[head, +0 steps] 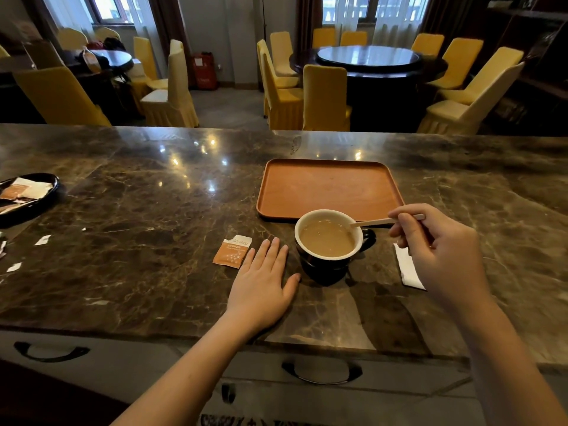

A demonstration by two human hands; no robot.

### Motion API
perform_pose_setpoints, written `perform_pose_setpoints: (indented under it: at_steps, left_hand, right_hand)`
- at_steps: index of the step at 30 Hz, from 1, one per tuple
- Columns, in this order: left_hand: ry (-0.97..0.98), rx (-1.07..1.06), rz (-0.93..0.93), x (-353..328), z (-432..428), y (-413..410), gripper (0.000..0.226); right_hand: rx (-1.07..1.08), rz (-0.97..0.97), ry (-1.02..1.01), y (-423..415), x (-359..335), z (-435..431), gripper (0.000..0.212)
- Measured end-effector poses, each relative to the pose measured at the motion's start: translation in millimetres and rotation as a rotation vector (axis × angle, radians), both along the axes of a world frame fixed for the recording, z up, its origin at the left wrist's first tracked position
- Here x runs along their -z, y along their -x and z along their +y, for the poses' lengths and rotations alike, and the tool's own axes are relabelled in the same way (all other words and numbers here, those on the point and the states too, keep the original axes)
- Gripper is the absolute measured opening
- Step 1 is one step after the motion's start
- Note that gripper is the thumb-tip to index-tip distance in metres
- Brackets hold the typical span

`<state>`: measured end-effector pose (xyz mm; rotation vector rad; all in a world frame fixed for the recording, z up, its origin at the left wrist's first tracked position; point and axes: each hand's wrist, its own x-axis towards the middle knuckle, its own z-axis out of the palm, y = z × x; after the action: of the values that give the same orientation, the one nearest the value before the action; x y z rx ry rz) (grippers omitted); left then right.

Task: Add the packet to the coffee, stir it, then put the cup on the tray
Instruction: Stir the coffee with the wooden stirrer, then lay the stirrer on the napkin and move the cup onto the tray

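Pinching stirrer [373, 222]: right hand [439, 250] | left hand [261, 281] spread flat | cup [329, 244] touching tray [329, 189] edge

I look across a dark brown marble table [153, 210] with glossy ceiling-light reflections; its near edge tops grey drawers with black handles [321, 372]. Past its far edge I see a grey floor [227, 106], a round dark dining table [368, 61] ringed by yellow-covered chairs [325, 96], and another round table [113, 58] at the left. Daylight comes through curtained windows [353, 10] in the back wall, beside brown drapes.
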<state>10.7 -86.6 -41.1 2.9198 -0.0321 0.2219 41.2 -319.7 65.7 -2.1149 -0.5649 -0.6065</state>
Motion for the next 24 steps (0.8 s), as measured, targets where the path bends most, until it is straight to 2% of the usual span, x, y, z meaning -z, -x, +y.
perform_pose_setpoints:
  at_steps: [3,7,10,12,16,20,24]
  left_hand:
    - [-0.001,-0.002,0.001,0.3,0.4,-0.3,0.062]
    - [-0.014,0.005,-0.005,1.1,0.8,-0.1,0.062]
    - [-0.012,0.005,-0.003,1.4,1.4,-0.4,0.062]
    - [-0.012,0.011,0.002,1.8,1.8,-0.9,0.062]
    - [-0.023,0.011,0.001,2.2,2.0,-1.7,0.063]
    - [-0.034,0.010,0.004,1.6,1.6,-1.8,0.063]
    - [-0.028,0.013,0.010,-0.6,0.9,-1.7,0.063]
  right_hand:
    - [-0.013,0.030,-0.067,5.0,1.7,-5.0,0.026]
    - [-0.050,0.135,-0.255,9.6,8.1,-15.5,0.019]
    - [0.015,0.171,-0.427,12.5,14.1,-31.7,0.019]
    - [0.103,0.173,-0.471,15.6,21.1,-47.2,0.019]
    - [0.262,0.117,-0.329,23.9,41.1,-70.7,0.017]
    - [0.323,0.002,-0.062,33.5,59.5,-76.2,0.022]
    - [0.371,-0.010,0.052,43.2,74.4,-67.0,0.018]
